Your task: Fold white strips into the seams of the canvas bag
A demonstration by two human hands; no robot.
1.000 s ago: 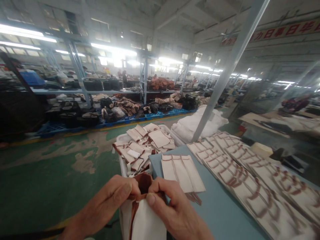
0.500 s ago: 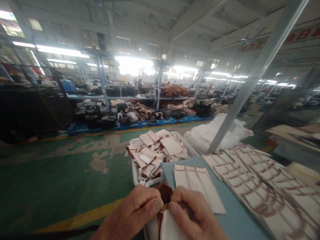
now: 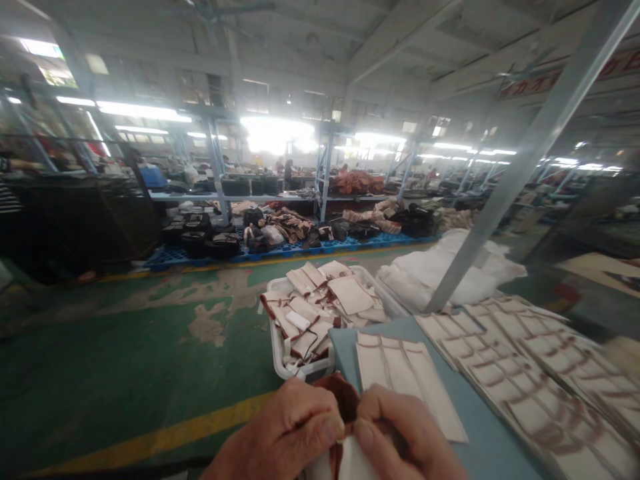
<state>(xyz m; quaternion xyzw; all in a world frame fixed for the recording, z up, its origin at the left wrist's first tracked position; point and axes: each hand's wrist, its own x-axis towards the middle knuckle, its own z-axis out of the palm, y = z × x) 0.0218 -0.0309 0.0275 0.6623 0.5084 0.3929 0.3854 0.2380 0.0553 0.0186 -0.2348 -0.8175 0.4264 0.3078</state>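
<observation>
At the bottom of the head view, my left hand (image 3: 290,430) and my right hand (image 3: 400,430) pinch the edge of a cream fabric piece with brown trim (image 3: 357,460). The thumbs sit close together on its rim, and its brown inside shows as an opening between the hands. Its lower part runs out of the picture. Just beyond my right hand, a flat cream panel with brown seams (image 3: 407,377) lies on the blue-grey table (image 3: 345,347).
A white plastic bin (image 3: 277,350) of cream and brown pieces stands against the table's far left corner. Rows of stacked cream panels (image 3: 530,373) cover the table's right side. A slanted metal post (image 3: 500,200) rises near white plastic bags (image 3: 450,267). Loaded shelves stand across the green floor.
The whole scene has shifted slightly right and down as the head turned. Both hands keep their pinch on the fabric piece, with little change in their grip.
</observation>
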